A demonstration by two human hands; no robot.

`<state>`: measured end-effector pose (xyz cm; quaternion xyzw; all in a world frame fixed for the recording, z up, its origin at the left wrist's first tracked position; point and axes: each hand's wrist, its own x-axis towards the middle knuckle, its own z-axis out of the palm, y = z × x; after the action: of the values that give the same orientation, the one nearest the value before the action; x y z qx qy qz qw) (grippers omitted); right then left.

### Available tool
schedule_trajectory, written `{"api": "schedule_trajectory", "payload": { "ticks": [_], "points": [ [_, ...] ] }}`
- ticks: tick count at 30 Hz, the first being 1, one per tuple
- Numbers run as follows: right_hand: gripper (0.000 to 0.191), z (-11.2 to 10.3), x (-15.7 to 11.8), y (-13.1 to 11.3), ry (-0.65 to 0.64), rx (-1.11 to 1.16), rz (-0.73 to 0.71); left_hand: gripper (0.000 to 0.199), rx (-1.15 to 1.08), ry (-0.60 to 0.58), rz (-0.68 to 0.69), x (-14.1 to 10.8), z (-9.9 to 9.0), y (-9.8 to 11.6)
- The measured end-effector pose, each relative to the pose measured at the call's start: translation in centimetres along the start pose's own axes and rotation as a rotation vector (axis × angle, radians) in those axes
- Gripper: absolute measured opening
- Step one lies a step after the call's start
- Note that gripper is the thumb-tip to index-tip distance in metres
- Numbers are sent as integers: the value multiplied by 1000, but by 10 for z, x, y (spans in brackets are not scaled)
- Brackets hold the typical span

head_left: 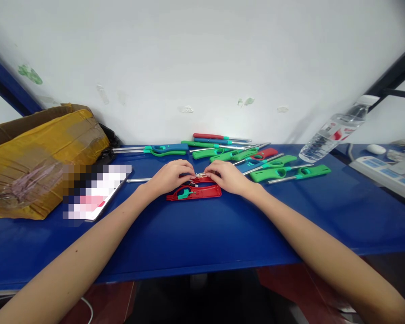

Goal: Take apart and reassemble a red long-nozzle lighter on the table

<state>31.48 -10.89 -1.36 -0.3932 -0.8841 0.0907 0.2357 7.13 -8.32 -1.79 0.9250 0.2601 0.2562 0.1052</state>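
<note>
My left hand and my right hand meet over the blue table, fingers pinched from both sides on a small metallic inner part of a lighter. Its exact shape is partly covered by my fingertips. Beneath it, a red shell half shows between the hands. A thin metal tube sticks out to the left from under my left hand. Closer to me lies another red lighter shell half, open side up, with a teal trigger in it. A small black piece with thin wires rests by my left fingertips.
Several long-nosed lighters in green, red and blue lie along the wall. A taped cardboard box and a phone are at left. At right a water bottle leans beside a white power strip.
</note>
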Motion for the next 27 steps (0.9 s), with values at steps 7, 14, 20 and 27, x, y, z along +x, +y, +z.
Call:
{"api": "schedule_trajectory", "payload": {
  "ticks": [7,14,20,27],
  "points": [
    [21,0,-1,-2,3,6,18,18,-3,-21,-9,1,-2,1],
    [23,0,-1,-1,-5,-25,34,18,-3,-32,-32,1,-2,6],
    [23,1,-2,-1,8,-24,32,17,12,-19,-42,0,0,6],
    [20,0,-2,0,32,-20,20,17,10,1,-44,0,0,6]
  ]
}}
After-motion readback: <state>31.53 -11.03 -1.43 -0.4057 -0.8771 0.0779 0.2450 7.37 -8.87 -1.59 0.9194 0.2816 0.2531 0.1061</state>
